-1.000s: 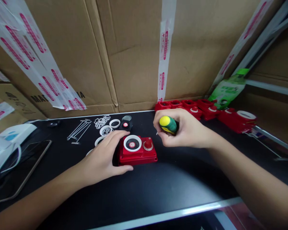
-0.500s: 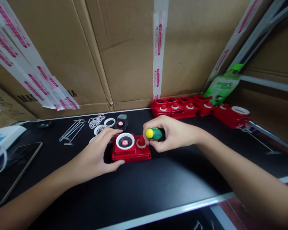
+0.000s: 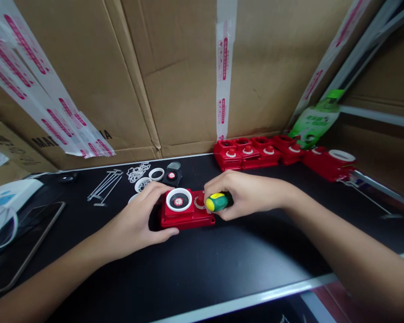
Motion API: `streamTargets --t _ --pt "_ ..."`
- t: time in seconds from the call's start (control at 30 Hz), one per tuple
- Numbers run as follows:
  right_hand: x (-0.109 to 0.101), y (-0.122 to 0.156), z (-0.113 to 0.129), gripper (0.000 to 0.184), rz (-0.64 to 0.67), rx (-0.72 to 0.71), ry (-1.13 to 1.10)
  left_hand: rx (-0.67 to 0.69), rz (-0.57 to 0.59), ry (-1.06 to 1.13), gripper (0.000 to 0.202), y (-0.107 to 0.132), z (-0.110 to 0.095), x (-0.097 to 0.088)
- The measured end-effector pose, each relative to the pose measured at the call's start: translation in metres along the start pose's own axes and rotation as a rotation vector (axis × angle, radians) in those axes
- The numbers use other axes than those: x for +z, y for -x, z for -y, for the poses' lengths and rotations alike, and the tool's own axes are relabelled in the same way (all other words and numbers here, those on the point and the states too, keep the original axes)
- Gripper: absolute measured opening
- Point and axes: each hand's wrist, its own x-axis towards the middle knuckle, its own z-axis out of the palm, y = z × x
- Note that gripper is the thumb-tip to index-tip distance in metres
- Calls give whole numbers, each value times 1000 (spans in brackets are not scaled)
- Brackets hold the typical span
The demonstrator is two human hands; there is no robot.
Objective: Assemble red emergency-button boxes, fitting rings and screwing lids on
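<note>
A red box-shaped housing (image 3: 186,220) lies on the black table in front of me. On its left half sits a white ring (image 3: 170,207) around a black disc with a red-and-white centre. My left hand (image 3: 144,220) grips the housing's left end, thumb at the front edge and fingers behind. In my right hand (image 3: 234,195) is a screwdriver (image 3: 217,202), its green-and-yellow handle wrapped by the fingers. The handle's yellow end points toward me, over the housing's right end. The screwdriver's shaft and tip are hidden.
Several similar red housings (image 3: 245,157) line the back right, beside a green bottle (image 3: 314,121). Behind my left hand lie white rings (image 3: 156,174), a white plastic bunch (image 3: 138,172) and metal rods (image 3: 104,186). A phone (image 3: 27,244) rests at left. Cardboard (image 3: 182,80) walls the back.
The screwdriver handle has tilted, its yellow end now lower. The whole view has shifted slightly; both hands stay at the red housing.
</note>
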Motion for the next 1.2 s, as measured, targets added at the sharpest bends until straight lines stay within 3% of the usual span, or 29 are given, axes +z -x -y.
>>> streamTargets --t 0.2,0.6,1.07,1.13,1.2 --pt "0 0 2 19 19 -13 26 -29 25 38 54 0 1 -2" --pt "0 -1 2 21 45 -2 16 -94 25 83 49 -1 1 1" --pt "1 -2 1 2 60 33 8 -130 -13 175 51 0 0 5" --pt "-3 2 6 14 24 63 -31 -121 -14 172 52 0 0 5" --pt "-9 8 12 30 -94 105 -98 -128 -7 175 52 0 0 5"
